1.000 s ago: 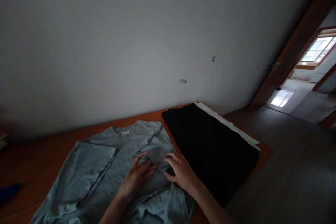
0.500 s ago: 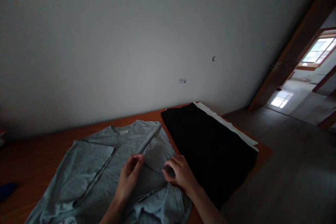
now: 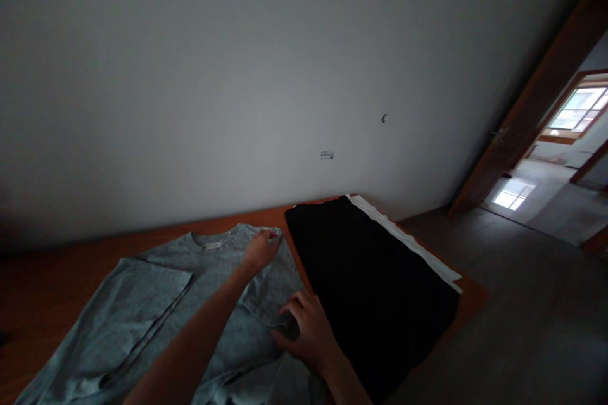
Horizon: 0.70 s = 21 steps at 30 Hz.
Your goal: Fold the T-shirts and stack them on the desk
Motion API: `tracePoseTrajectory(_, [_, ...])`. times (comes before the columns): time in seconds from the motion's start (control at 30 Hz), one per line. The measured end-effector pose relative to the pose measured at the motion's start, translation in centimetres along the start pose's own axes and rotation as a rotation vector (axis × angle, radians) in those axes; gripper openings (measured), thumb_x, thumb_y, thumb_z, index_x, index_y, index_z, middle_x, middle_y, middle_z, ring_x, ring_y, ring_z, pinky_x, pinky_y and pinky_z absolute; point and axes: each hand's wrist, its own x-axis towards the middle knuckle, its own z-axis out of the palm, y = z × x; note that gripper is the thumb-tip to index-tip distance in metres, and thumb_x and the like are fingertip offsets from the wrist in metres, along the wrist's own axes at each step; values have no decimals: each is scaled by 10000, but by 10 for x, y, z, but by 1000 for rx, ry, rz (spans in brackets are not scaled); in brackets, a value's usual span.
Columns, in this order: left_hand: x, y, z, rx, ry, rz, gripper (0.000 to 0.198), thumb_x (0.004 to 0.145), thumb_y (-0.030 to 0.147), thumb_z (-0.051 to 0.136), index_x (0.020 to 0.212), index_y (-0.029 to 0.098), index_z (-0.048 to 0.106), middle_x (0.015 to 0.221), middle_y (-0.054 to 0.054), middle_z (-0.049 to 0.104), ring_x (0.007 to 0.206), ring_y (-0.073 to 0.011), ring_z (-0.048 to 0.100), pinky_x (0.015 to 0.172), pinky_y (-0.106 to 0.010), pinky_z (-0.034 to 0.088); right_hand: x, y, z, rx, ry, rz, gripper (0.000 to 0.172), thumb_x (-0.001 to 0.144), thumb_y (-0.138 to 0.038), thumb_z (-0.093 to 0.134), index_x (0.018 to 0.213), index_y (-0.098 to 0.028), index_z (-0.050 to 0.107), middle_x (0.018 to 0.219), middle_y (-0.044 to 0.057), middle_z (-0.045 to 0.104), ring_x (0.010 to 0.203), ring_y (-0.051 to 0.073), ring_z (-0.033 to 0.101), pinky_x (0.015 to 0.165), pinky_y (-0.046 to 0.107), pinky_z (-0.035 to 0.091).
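Observation:
A grey T-shirt [image 3: 216, 304] lies spread on the wooden table, its neckline and pale label toward the wall. Its left-hand sleeve is folded inward over the body. My left hand [image 3: 260, 250] reaches across the shirt to the right-hand shoulder, with its fingers closed together on the fabric there. Beside the right-hand sleeve's hem is my right hand [image 3: 308, 329], its thumb and curved forefinger apart around the sleeve's corner. Under my right wrist, the shirt's lower part is bunched up.
Black folded cloth [image 3: 370, 291] lies right of the shirt, with white cloth [image 3: 403, 237] showing along its far edge. The wooden table [image 3: 47, 266] meets a wall at the back. Floor [image 3: 513, 316] and an open door [image 3: 527, 88] are to the right.
My left hand has moved away from me, from the sleeve's hem up to the shoulder. My right hand has stayed near the hem, its fingers more apart. The view has shifted slightly.

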Motion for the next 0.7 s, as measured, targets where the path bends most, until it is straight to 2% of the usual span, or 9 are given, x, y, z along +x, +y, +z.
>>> tracePoseTrajectory(0.07, [17, 0, 10, 114, -41, -17, 209, 881, 270, 683, 1067, 178, 683, 1197, -107, 673, 1144, -252, 613, 1001, -423, 485, -1, 0, 0, 8, 15, -12, 332, 753, -399, 798, 1025, -250, 677, 1053, 35, 632, 1036, 243, 593, 937, 391, 423])
tracePoseTrajectory(0.13, [28, -1, 18, 227, -85, -48, 319, 918, 344, 648, 1194, 184, 632, 1279, -97, 632, 1137, -247, 618, 967, -479, 522, -1, 1, 2, 17, 33, -17, 323, 741, -375, 804, 1010, -248, 676, 1042, 38, 640, 1029, 247, 594, 934, 398, 418])
tracePoseTrajectory(0.3, [50, -8, 28, 420, -173, -125, 381, 930, 382, 630, 1259, 193, 595, 1285, -96, 623, 1090, -238, 639, 910, -464, 558, -1, 3, 5, 57, 84, 8, 347, 700, -356, 816, 995, -253, 664, 1034, 32, 643, 993, 240, 593, 893, 381, 425])
tracePoseTrajectory(0.53, [87, -18, 13, 480, -214, -201, 386, 931, 388, 627, 1258, 186, 594, 1273, -95, 628, 1081, -237, 643, 902, -462, 561, 0, 3, 5, 93, 99, 56, 347, 695, -366, 818, 978, -254, 651, 1038, 24, 639, 998, 233, 591, 904, 376, 410])
tracePoseTrajectory(0.63, [89, -24, 3, 479, -273, -220, 391, 932, 393, 625, 1261, 185, 592, 1274, -94, 627, 1081, -240, 643, 902, -463, 560, -1, 4, 6, 101, 92, 63, 373, 687, -386, 829, 989, -258, 652, 1047, 21, 640, 1007, 233, 590, 923, 382, 399])
tracePoseTrajectory(0.7, [86, -29, -5, 474, -354, -233, 392, 929, 403, 628, 1248, 177, 600, 1256, -88, 635, 1067, -243, 648, 891, -459, 564, -1, 6, 6, 102, 89, 56, 389, 683, -398, 835, 999, -263, 653, 1052, 20, 639, 1016, 235, 588, 933, 386, 392])
